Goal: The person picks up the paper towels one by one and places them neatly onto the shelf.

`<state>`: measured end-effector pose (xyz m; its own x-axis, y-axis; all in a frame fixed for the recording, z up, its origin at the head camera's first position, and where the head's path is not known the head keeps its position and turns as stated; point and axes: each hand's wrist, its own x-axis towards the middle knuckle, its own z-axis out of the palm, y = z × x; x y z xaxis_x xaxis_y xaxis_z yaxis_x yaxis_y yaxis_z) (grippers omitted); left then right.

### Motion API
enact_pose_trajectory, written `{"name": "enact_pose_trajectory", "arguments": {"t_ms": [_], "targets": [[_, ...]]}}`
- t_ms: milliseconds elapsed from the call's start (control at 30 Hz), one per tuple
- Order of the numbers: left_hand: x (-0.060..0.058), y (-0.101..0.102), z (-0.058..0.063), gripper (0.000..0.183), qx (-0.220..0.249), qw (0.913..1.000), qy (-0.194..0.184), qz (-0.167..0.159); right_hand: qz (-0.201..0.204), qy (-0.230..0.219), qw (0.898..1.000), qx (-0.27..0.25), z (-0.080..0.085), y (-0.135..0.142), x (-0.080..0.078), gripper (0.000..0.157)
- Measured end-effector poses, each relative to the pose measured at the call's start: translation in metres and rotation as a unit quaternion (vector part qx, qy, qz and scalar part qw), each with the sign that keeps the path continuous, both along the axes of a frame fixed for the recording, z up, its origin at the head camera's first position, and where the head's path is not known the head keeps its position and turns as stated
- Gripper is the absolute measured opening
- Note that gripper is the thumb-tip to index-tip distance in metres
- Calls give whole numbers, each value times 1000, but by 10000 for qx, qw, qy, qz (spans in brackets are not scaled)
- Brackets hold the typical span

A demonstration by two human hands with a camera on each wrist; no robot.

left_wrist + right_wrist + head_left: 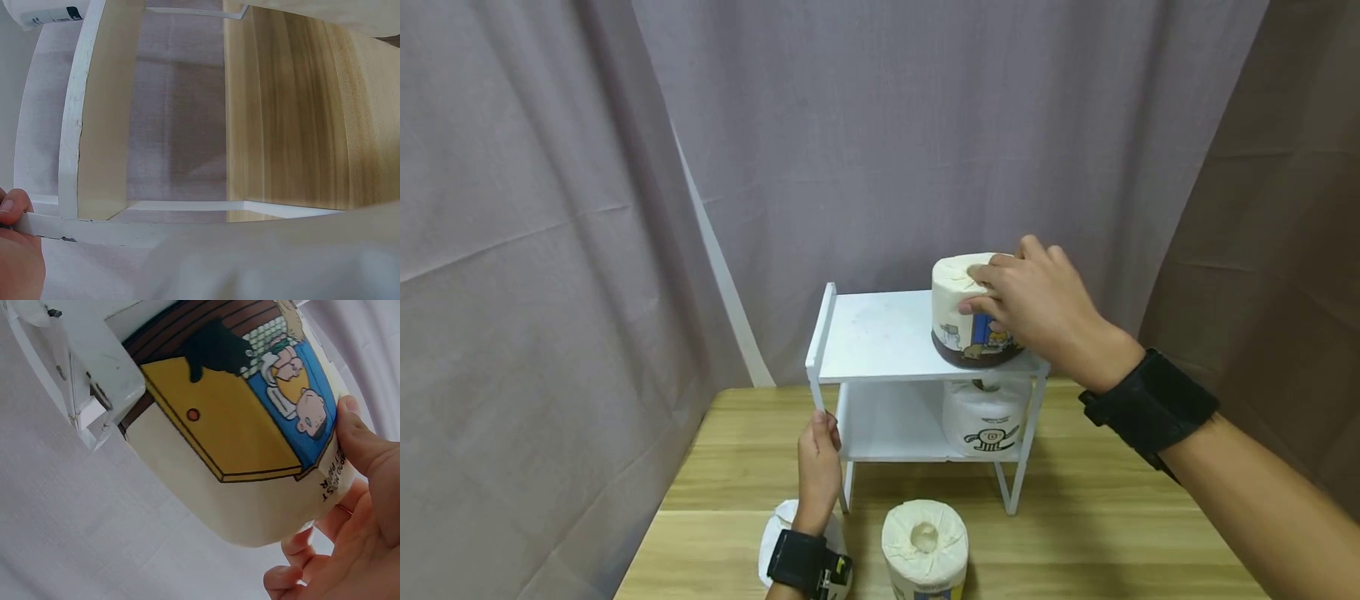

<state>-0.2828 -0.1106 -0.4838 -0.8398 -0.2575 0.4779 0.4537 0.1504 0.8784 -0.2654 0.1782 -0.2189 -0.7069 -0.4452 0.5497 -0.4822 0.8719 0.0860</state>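
A wrapped toilet roll with a cartoon print and a brown lower band stands at the right end of the top board of a white two-tier shelf. My right hand pinches this roll at its upper edge, thumb on the side and fingers over the top. In the right wrist view, the thumb presses against the printed wrapper. My left hand grips the shelf's front left leg just below the top board. The left wrist view shows its fingers around the white frame.
A white toilet roll with a line-drawn figure sits on the lower board's right side. On the wooden table, a cream roll stands before the shelf, and another white roll is partly behind the left wrist. Grey curtains hang behind.
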Motion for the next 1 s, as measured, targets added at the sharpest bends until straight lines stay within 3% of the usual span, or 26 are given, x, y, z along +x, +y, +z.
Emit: {"name": "enact_pose_trajectory", "arguments": {"t_ms": [267,1000], "targets": [[2,-2,-3,49,-72,10000,15,12,108,-552,9979,-321,-2,4,0,50],[0,-10,0,50,-50,9999,81,107,67,-635,9960,-621,-6,-7,-2,55]]}}
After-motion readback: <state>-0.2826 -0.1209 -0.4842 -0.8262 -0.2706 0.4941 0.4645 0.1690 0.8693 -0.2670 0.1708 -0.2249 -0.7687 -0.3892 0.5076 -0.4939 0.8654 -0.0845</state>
